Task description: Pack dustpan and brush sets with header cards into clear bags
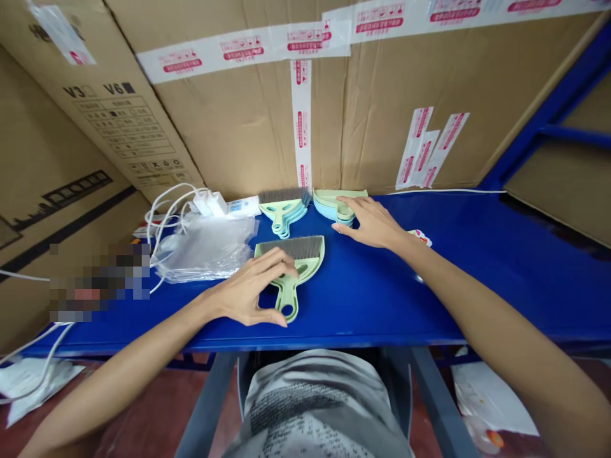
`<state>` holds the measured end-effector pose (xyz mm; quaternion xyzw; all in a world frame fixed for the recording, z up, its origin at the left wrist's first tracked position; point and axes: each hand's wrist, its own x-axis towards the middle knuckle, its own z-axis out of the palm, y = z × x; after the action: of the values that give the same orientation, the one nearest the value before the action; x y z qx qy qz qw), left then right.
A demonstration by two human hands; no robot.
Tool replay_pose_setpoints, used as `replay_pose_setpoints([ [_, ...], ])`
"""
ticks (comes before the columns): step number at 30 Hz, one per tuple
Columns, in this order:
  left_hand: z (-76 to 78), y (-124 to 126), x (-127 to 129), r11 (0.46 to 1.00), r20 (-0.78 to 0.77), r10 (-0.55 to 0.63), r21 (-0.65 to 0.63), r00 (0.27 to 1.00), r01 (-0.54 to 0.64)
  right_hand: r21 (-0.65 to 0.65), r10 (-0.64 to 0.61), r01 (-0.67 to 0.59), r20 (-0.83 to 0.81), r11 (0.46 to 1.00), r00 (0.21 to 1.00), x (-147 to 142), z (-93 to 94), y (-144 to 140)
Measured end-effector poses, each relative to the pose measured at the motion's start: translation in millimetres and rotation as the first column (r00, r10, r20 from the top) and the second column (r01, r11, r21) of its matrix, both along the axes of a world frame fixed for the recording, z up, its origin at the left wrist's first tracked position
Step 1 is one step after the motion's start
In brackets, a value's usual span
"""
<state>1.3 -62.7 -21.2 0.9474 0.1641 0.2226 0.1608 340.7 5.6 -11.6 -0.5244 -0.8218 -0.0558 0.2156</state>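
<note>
On the blue table, a light green dustpan (273, 291) lies with a grey-bristled hand brush (305, 249) nested in it. My left hand (252, 286) is over their left side, with its fingers curved across the brush and the thumb stretched apart near the handle's end. Farther back, my right hand (370, 219) reaches to a stack of dustpans (327, 202), green on top and blue beneath. Its thumb and fingers are apart, around the handle end; I cannot see a firm grip. Left of that stack lies a pile of green and blue brushes (281, 210).
Clear plastic bags (210, 248) lie to the left, beside white cables and chargers (210, 202). A small colourful packet (421, 237) is partly behind my right forearm. A large taped cardboard box (238, 121) walls off the back, and a blue metal frame (529, 127) stands right.
</note>
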Motion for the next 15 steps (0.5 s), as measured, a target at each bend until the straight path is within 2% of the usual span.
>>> replay_pose_setpoints([
  [7,4.3,-14.4,5.2,0.997,-0.009,-0.074,0.035,0.997,0.074,-0.025,-0.047,0.047,0.004,0.999,0.999,0.5,-1.9,5.0],
  [15,4.2,-9.0,0.6,0.996,0.015,-0.089,0.026,0.996,0.089,0.008,-0.033,0.033,-0.037,0.999,0.999,-3.7,2.8,2.3],
])
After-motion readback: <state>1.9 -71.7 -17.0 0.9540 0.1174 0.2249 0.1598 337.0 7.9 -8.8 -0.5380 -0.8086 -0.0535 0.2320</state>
